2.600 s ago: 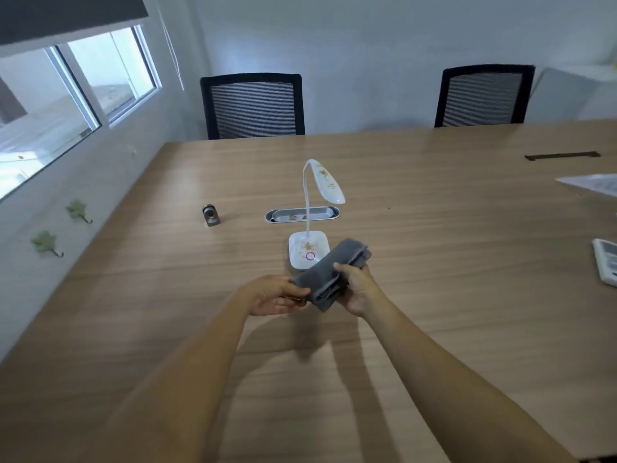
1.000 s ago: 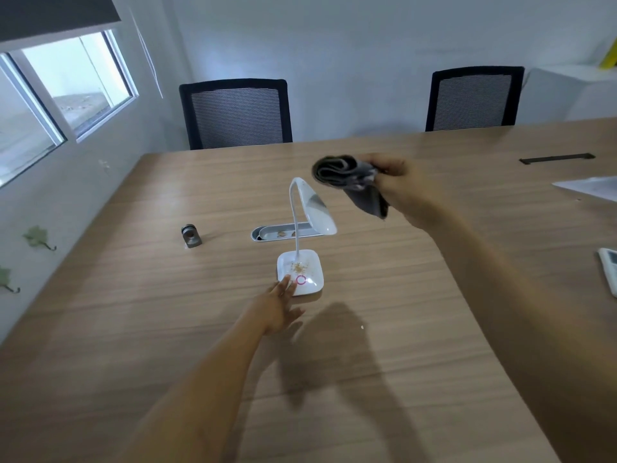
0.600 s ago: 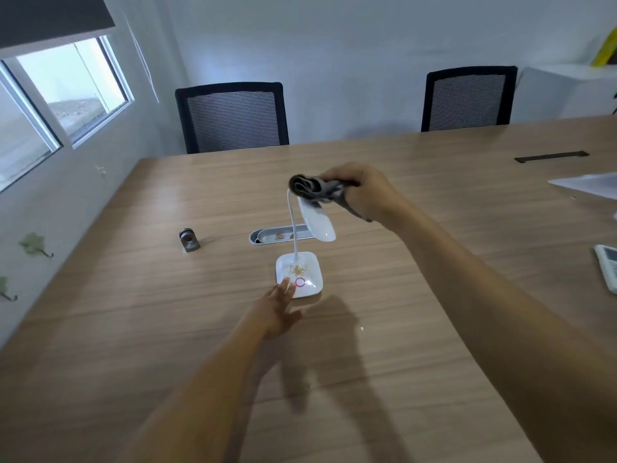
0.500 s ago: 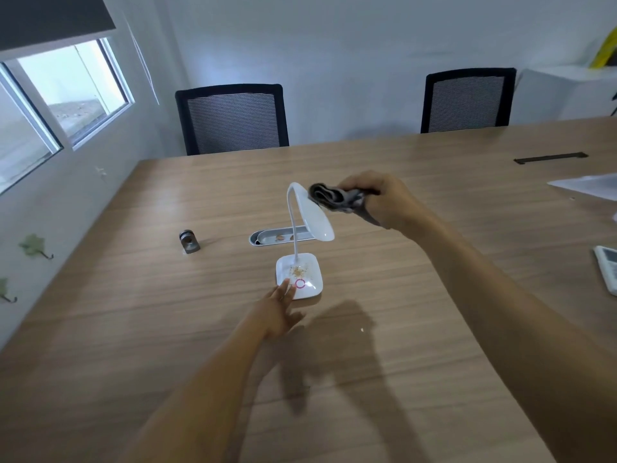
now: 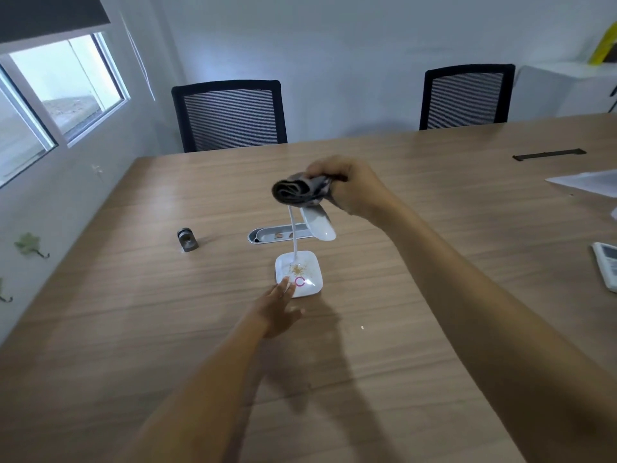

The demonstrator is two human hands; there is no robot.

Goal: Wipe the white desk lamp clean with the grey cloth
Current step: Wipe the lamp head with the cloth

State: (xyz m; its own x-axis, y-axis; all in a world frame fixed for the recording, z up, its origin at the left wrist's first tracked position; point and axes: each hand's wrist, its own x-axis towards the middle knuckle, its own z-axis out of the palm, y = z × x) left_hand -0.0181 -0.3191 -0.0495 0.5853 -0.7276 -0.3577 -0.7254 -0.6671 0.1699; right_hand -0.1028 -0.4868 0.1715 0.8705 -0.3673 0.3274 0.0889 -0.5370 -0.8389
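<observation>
The white desk lamp (image 5: 319, 223) stands on the wooden table (image 5: 434, 235), its square base (image 5: 309, 265) speckled with brown crumbs around a red ring button. My right hand (image 5: 347, 187) grips the folded grey cloth (image 5: 298, 192) and presses it onto the top of the lamp's bent neck and head. The cloth hides the upper part of the neck. My left hand (image 5: 278, 309) lies flat with fingers apart, fingertips touching the near left corner of the base.
A grey cable tray (image 5: 267, 233) is set into the table behind the lamp. A small dark metal object (image 5: 187, 239) sits to the left. Papers (image 5: 591, 182) and a white device (image 5: 606, 267) lie at the right edge. Two black chairs (image 5: 230, 115) stand beyond the table.
My right hand has slid the cloth left along the lamp head toward the top of the neck. My left hand has stayed at the base.
</observation>
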